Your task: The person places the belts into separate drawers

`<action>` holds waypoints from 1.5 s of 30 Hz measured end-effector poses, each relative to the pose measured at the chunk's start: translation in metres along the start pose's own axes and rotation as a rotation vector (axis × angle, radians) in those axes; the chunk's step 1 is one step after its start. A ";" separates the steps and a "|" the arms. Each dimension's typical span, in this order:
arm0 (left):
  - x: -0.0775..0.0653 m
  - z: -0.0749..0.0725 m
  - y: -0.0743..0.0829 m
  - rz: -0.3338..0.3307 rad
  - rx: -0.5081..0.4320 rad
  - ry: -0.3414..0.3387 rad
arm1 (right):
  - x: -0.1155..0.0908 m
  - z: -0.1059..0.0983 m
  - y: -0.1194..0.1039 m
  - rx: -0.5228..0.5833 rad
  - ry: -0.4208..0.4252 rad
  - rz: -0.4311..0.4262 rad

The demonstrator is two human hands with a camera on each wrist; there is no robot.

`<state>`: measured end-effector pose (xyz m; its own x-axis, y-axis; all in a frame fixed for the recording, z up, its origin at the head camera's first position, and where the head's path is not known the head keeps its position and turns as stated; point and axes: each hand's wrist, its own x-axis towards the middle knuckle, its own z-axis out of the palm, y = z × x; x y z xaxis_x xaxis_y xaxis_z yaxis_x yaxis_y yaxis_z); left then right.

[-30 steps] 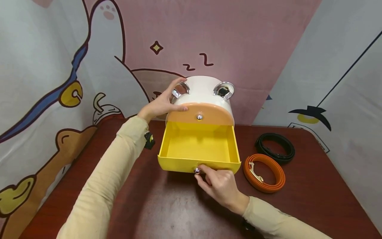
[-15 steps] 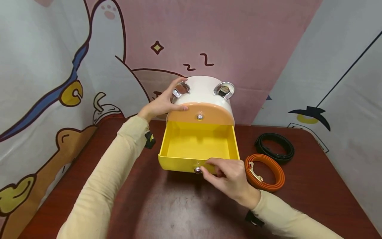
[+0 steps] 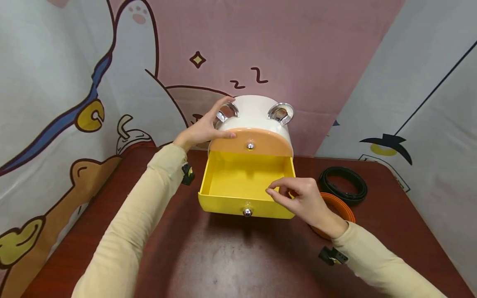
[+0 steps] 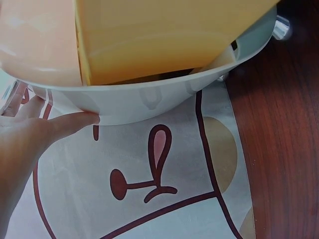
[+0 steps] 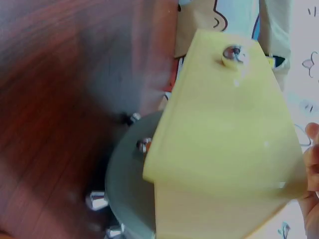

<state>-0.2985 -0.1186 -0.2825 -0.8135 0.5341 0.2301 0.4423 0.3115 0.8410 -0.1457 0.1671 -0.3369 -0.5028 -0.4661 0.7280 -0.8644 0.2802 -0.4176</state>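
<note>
Head view: gripping white cabinet (image 3: 254, 111) at its left side with left hand (image 3: 202, 128); holding nothing with right hand (image 3: 302, 199), loosely curled at right edge of yellow drawer (image 3: 223, 203), slid well out of cabinet front, silver knob (image 3: 247, 212) untouched. For clean handling: brace cabinet firmly, move drawer level by knob, probably avoid overpulling, lift fingers clear of rim. Set on glossy red-brown desk (image 3: 223, 265), with black belt (image 3: 358, 188) and orange belt (image 3: 342, 207) coiled to right. Backed by cartoon-printed cloth (image 3: 298, 49), pink and white.
</note>
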 end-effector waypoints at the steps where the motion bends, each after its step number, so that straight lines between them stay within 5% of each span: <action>1: 0.000 0.000 0.000 -0.001 0.000 0.001 | 0.000 -0.003 0.002 0.000 0.005 0.006; 7: 0.003 -0.001 -0.001 0.004 -0.008 -0.012 | -0.003 -0.020 0.014 -0.043 0.013 0.034; 19: 0.002 0.000 0.000 0.015 0.001 -0.005 | -0.011 -0.051 0.033 -0.126 -0.098 0.109; 45: 0.000 0.000 -0.002 0.002 0.007 0.009 | -0.077 -0.065 0.105 -0.333 -0.115 0.435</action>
<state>-0.2995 -0.1189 -0.2839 -0.8156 0.5281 0.2364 0.4471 0.3160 0.8368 -0.1970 0.2867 -0.4014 -0.8265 -0.3316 0.4549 -0.5366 0.7083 -0.4586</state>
